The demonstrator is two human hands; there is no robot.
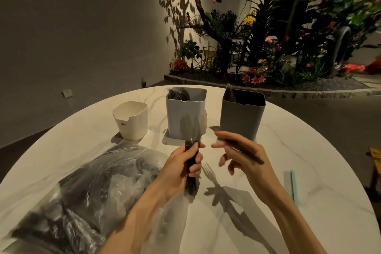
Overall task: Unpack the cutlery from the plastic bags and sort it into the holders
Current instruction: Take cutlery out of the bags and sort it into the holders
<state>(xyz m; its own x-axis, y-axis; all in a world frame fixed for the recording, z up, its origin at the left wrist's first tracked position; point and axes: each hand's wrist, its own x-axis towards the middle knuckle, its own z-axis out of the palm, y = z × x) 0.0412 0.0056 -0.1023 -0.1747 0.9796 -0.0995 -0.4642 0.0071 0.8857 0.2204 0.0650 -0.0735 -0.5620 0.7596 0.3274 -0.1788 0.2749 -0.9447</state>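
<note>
While the left hand (186,163) grips a bundle of black cutlery (191,179) upright, the right hand (243,156) beside it pinches one black utensil (243,149). Beyond both hands stand three holders (185,111); plastic bags (92,187) lie left of the left hand.

Three holders stood in a row across the far counter (309,161), white holder (132,120), blue holder (185,112), grey holder (242,114), narrow gaps between them, bulky plastic bag (86,187) blocked my left, bare marble lay open to my right.
</note>
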